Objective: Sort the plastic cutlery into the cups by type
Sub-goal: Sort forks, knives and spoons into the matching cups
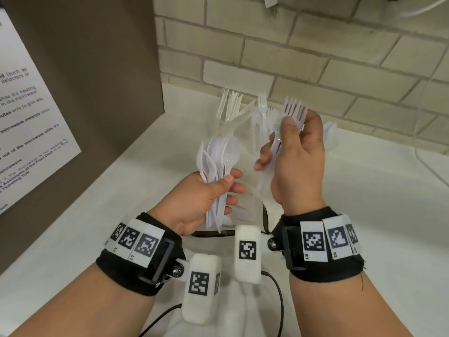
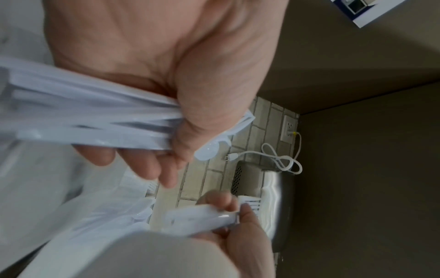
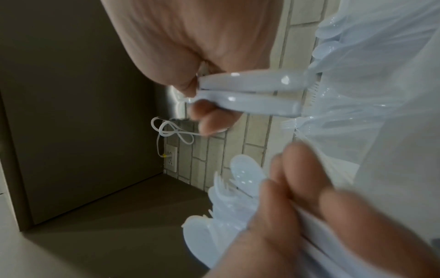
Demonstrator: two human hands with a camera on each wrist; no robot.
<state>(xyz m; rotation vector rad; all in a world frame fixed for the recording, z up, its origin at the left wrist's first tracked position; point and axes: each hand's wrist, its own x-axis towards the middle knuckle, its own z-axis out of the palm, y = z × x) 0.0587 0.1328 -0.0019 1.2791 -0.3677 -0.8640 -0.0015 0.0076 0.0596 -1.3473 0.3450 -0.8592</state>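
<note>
My left hand [image 1: 226, 188] grips a mixed bundle of white plastic cutlery [image 1: 216, 161], spoon bowls and knife blades up, above the white counter [image 1: 121, 215]. In the left wrist view the bundle's handles [image 2: 95, 120] cross the palm. My right hand [image 1: 289, 152] holds a few white forks [image 1: 294, 110], tines up, just right of the bundle; the right wrist view shows their handles [image 3: 250, 90] pinched. Behind the hands stand clear cups: one with knives [image 1: 230, 105], one with forks [image 1: 262, 110], and one with spoons [image 1: 330, 132] partly hidden by my right hand.
A brown cabinet side [image 1: 97, 81] with a printed notice [image 1: 29, 117] rises on the left. A pale brick wall [image 1: 315, 57] runs behind the cups. A white cable [image 1: 430, 169] lies at the far right, and a black cable [image 1: 279, 295] hangs near my wrists.
</note>
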